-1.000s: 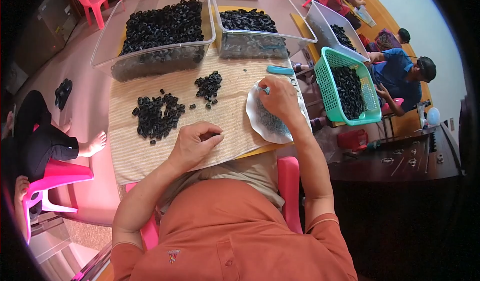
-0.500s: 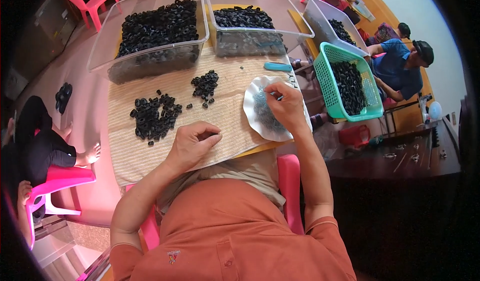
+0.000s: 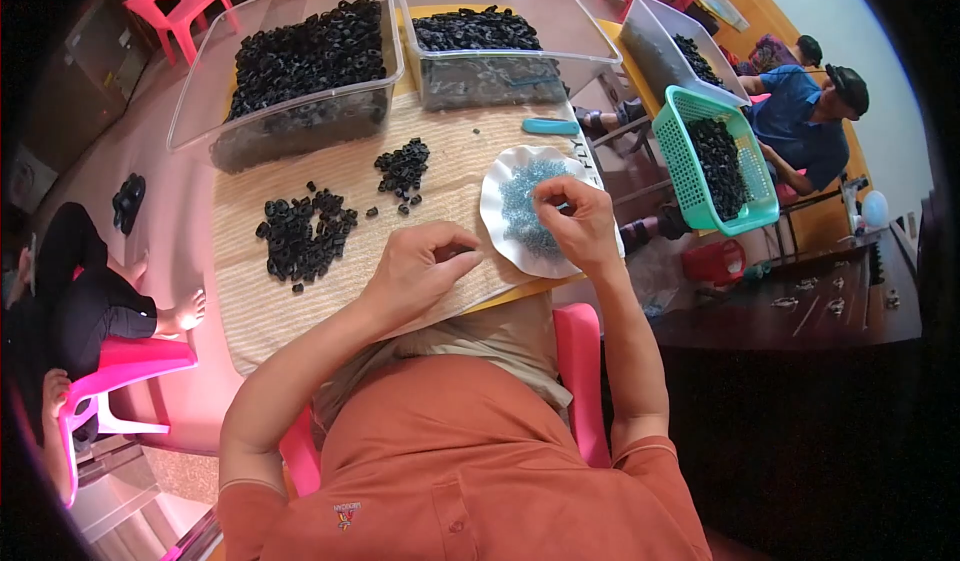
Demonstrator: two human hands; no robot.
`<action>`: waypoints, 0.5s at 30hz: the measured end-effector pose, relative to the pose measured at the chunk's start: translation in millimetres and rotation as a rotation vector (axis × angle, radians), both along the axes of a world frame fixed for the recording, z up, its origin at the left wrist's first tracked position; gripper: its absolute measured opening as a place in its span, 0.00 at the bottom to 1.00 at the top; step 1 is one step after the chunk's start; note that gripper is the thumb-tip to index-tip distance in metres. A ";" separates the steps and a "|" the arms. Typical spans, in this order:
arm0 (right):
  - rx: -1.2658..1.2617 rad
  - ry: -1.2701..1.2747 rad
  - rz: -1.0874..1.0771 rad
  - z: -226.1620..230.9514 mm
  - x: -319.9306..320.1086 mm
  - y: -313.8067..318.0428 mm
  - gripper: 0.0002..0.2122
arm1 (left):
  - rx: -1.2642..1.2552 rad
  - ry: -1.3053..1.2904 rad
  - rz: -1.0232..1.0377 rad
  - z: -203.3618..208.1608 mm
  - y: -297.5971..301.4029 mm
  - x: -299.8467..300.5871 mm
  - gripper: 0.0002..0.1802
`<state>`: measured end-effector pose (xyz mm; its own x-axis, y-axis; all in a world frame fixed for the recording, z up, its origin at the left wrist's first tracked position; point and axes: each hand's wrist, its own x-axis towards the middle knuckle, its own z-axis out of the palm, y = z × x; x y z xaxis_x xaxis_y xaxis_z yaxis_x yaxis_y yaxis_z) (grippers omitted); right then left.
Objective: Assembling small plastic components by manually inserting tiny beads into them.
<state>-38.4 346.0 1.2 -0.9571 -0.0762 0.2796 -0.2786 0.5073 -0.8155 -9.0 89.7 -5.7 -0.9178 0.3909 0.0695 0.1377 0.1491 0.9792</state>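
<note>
A white scalloped plate (image 3: 492, 211) at the right of the table holds many tiny clear bluish pieces (image 3: 524, 193). My right hand (image 3: 582, 223) is over the plate's right side, thumb and fingertips pinched together; anything between them is too small to make out. My left hand (image 3: 415, 269) hovers above the cloth just left of the plate. Its thumb and forefinger curl toward each other, and what they hold, if anything, is hidden. Farther left lie a larger pile of small black ring-like parts (image 3: 305, 236) and a smaller pile of the same parts (image 3: 403, 166).
Two clear bins (image 3: 290, 126) (image 3: 490, 81) of black parts stand along the far side of the striped cloth (image 3: 240, 301). A turquoise-handled tool (image 3: 550, 126) lies behind the plate. A green basket (image 3: 680, 161) stands at right, near a seated person (image 3: 800, 126). Another person (image 3: 80, 271) sits at left.
My left hand has moved right, closer to the plate. My right hand has lifted slightly and shifted right, uncovering more of the bluish pieces. The view has shifted a little.
</note>
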 end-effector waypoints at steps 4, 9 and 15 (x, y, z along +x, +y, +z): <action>-0.110 -0.060 0.026 -1.1 8.2 -0.6 0.04 | 0.037 -0.002 0.021 -0.4 21.4 -10.4 0.08; -0.238 -0.155 0.054 4.6 17.4 -5.4 0.05 | 0.083 -0.006 0.060 -1.4 44.6 -28.5 0.10; -0.324 -0.219 0.120 4.0 17.0 2.1 0.07 | 0.123 0.002 0.060 -3.3 56.8 -37.4 0.11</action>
